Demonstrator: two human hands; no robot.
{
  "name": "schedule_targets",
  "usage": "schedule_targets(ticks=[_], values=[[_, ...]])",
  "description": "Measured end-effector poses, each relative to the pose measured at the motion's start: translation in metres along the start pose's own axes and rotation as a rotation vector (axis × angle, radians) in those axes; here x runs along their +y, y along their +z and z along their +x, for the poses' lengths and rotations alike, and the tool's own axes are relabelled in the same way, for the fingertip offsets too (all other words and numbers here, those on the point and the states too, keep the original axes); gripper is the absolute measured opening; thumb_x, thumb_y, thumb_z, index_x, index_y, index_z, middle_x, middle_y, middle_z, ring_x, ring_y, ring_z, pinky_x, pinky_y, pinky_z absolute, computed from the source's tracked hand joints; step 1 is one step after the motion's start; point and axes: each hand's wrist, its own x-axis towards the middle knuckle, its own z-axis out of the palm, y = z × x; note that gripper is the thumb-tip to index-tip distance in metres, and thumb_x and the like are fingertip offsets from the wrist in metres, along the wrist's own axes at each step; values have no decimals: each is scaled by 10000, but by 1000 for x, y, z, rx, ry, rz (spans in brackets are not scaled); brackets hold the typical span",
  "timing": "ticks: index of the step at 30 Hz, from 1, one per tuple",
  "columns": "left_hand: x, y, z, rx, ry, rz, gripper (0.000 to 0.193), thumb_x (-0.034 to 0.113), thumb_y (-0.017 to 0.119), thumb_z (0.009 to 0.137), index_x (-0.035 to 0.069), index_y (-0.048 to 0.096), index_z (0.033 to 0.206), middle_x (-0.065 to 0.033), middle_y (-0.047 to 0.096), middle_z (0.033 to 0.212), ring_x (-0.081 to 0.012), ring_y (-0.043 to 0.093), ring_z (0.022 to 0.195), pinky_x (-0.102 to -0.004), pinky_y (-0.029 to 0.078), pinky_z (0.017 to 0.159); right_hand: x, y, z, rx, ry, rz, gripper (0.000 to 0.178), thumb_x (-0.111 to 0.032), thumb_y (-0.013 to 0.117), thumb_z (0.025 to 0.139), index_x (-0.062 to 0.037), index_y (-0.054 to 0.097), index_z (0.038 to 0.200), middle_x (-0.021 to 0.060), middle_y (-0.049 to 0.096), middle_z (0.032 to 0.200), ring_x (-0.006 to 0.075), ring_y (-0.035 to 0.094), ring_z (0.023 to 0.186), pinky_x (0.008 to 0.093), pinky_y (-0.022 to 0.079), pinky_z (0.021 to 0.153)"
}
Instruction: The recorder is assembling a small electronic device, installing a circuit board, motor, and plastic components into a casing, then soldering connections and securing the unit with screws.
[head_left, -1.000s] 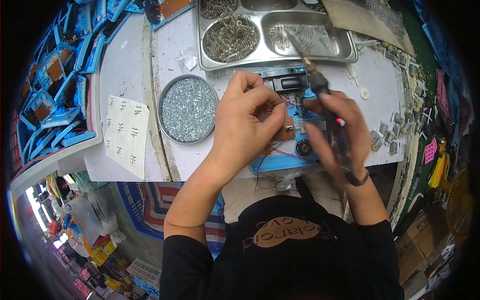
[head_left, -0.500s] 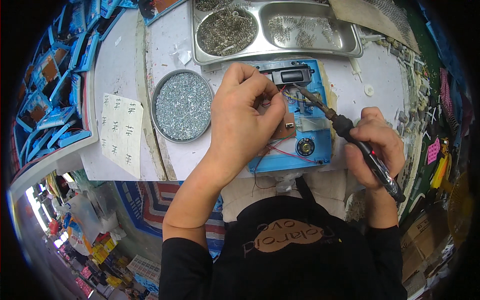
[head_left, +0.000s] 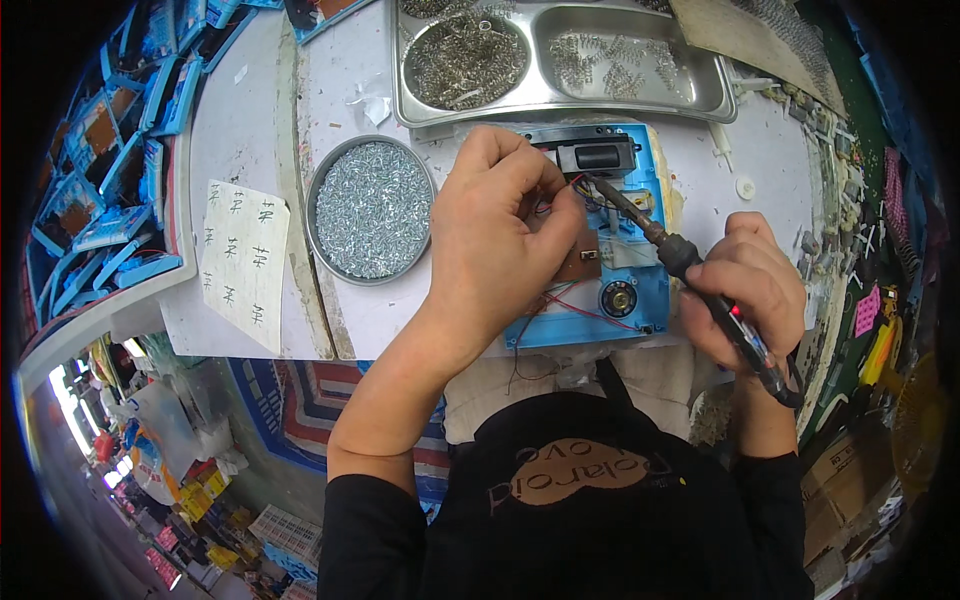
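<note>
My right hand (head_left: pixel 748 292) is closed round the handle of a soldering iron (head_left: pixel 690 262), whose tip points up and left into an open blue plastic case (head_left: pixel 655 292). My left hand (head_left: pixel 508 225) is pinched over the case's left side, with a thin wire (head_left: pixel 574 182) at its fingertips, close to the iron's tip. Inside the case are a black module (head_left: pixel 600 158) at the far end, a brown circuit board (head_left: pixel 578 265) partly under my left hand, and a round speaker (head_left: pixel 618 298) nearer me. Red and dark wires run between them. The exact contact at the tip is too small to tell.
Left of my hand stands a round metal bowl of small screws (head_left: pixel 370 210), beside a handwritten paper sheet (head_left: pixel 243 265). A steel tray (head_left: pixel 640 107) with springs lies behind the case. Blue cases (head_left: pixel 115 215) are heaped at far left; small parts litter the table's right edge.
The soldering iron's tip has shifted slightly left and nearer me relative to the case, toward my left fingertips. My left hand keeps its pinch. The whole view has shifted a little.
</note>
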Motion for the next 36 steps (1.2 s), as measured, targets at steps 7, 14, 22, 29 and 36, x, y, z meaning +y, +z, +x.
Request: schedule_targets(ticks=[7, 14, 22, 29, 36], values=[[-1, 1, 0, 14, 31, 11, 80, 35, 725, 777, 9, 650, 789, -107, 570, 891, -217, 599, 681, -333, 500, 605, 3, -5, 1, -5, -49, 23, 296, 16, 788, 693, -48, 686, 964, 38, 544, 633, 219, 512, 536, 341, 416, 588], [0, 3, 0, 20, 13, 16, 84, 33, 726, 771, 11, 647, 781, -111, 566, 887, -226, 602, 696, -334, 509, 617, 9, -7, -3, 6, -6, 68, 279, -6, 777, 705, -21, 676, 964, 58, 577, 651, 228, 510, 528, 348, 396, 564], [-1, 5, 0, 29, 55, 86, 86, 15, 725, 785, -2, 641, 776, -91, 556, 912, -177, 592, 702, -295, 502, 605, 14, -3, 0, 0, 11, 68, 292, -9, 784, 702, -18, 674, 973, 73, 610, 680, 233, 524, 542, 347, 398, 567], [0, 7, 1, 42, 69, 114, 96, 12, 726, 783, -10, 635, 765, -80, 551, 918, -138, 574, 661, -264, 482, 564, 14, -2, 0, -6, 16, 77, 303, -12, 795, 697, -18, 675, 976, 90, 640, 711, 232, 529, 548, 345, 400, 566], [-1, 11, 0, 90, 85, 103, 105, 2, 729, 767, -7, 625, 753, -79, 555, 903, -142, 576, 656, -269, 481, 557, 16, -3, -3, 16, 65, 104, 303, -13, 811, 719, -4, 684, 994, 104, 658, 752, 221, 553, 602, 329, 424, 578]])
